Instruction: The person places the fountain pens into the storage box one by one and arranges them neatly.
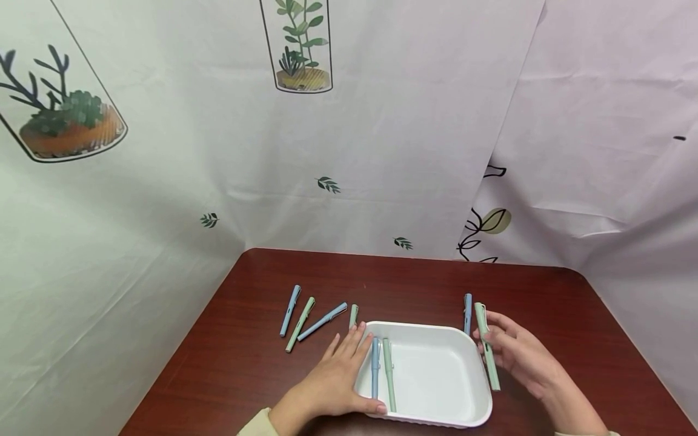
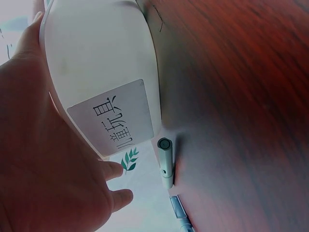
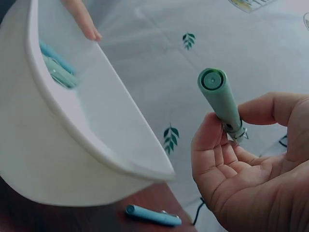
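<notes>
A white plastic bin (image 1: 436, 375) sits at the table's front, a blue pen (image 1: 375, 369) and a green pen (image 1: 389, 375) lying side by side inside its left end. My left hand (image 1: 340, 375) rests along the bin's left side, fingers spread and straight, thumb on the near rim. In the left wrist view a label (image 2: 113, 118) with black characters shows on the bin wall. My right hand (image 1: 523, 357) pinches another green pen (image 1: 487, 345) between thumb and fingers, just beyond the bin's right rim. The right wrist view shows this green pen (image 3: 219, 94) end-on, above the table.
Left of the bin lie a blue pen (image 1: 290, 310), a green pen (image 1: 300, 324) and another blue pen (image 1: 323, 321). A green pen (image 1: 354, 315) lies behind the bin's left corner, partly hidden. One more blue pen (image 1: 468, 313) lies behind its right corner. Printed cloth (image 1: 354, 133) hangs behind the table.
</notes>
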Demonstrator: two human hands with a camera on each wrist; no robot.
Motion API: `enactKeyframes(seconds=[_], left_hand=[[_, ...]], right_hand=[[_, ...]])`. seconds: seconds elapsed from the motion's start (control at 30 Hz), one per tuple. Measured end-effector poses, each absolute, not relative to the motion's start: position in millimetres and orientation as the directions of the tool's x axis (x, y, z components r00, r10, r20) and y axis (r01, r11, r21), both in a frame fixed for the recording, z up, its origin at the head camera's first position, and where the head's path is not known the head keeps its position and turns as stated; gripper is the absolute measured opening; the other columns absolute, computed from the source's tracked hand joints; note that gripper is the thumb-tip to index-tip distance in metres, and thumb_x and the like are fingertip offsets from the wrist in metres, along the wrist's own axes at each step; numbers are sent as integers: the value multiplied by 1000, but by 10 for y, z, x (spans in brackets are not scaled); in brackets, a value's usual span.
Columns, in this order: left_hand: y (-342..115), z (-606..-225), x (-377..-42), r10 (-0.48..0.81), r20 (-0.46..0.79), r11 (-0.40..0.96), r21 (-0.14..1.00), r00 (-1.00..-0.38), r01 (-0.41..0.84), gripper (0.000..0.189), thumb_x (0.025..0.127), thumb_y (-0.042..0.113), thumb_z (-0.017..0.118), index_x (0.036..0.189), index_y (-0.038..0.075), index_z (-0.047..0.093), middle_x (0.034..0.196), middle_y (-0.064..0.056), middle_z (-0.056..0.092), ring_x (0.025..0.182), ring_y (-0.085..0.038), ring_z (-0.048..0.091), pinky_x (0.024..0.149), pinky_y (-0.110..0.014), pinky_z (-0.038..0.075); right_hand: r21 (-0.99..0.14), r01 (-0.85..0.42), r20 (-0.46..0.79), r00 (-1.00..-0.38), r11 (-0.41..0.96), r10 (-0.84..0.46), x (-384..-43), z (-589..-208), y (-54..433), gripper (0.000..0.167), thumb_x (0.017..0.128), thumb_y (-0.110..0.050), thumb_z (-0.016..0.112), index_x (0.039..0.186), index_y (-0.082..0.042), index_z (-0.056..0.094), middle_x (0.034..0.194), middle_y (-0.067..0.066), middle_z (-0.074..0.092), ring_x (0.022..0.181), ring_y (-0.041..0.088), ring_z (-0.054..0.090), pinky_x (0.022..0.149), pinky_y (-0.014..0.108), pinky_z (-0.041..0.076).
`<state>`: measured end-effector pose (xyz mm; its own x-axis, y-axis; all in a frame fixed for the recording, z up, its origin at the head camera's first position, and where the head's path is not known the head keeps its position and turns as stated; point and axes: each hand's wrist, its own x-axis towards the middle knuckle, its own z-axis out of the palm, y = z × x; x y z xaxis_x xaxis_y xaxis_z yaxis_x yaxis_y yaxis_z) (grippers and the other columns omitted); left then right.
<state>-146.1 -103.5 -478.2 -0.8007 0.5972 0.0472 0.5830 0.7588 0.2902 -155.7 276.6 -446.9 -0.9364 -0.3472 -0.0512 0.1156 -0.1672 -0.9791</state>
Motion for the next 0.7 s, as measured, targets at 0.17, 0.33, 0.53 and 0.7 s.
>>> enactKeyframes(seconds=[0.17, 0.33, 0.53, 0.7], left_hand=[[-1036, -4781, -1462, 594, 40, 764, 286, -804, 578, 123, 74, 85, 62, 161, 8, 23, 170, -11, 11, 156, -32, 16, 120, -60, 22], [-1036, -4793, -1467, 592, 43, 765, 284, -805, 578, 123, 74, 85, 63, 161, 8, 24, 170, -11, 11, 155, -32, 16, 120, -60, 22], [-1038, -4800, -1472, 592, 37, 766, 286, -805, 576, 122, 74, 85, 62, 162, 9, 24, 171, -9, 9, 156, -32, 16, 120, -60, 21], [-1034, -4794, -1472, 597, 47, 759, 289, -801, 583, 121, 75, 83, 64, 161, 7, 25, 170, -11, 11, 155, -33, 17, 120, -60, 22]], right_hand=[[-983, 93, -23, -918, -158, -397, -1531, -4480, 2639, 34, 105, -2, 46, 134, -20, 49, 109, -3, 69, 92, 9, 66, 82, 32, 58], [-989, 151, -140, -945, -13, -297, -1515, -4458, 2473, 52, 102, -9, 56, 148, -3, 33, 105, -2, 63, 93, 10, 64, 81, 33, 57], [-972, 212, -228, -951, 97, -206, -1506, -4438, 2288, 72, 96, -10, 64, 154, 5, 23, 107, 7, 58, 100, 20, 64, 84, 40, 58], [-968, 219, -241, -950, 126, -197, -1489, -4454, 2194, 72, 95, -8, 65, 153, 6, 26, 106, 8, 58, 97, 21, 63, 82, 41, 58]])
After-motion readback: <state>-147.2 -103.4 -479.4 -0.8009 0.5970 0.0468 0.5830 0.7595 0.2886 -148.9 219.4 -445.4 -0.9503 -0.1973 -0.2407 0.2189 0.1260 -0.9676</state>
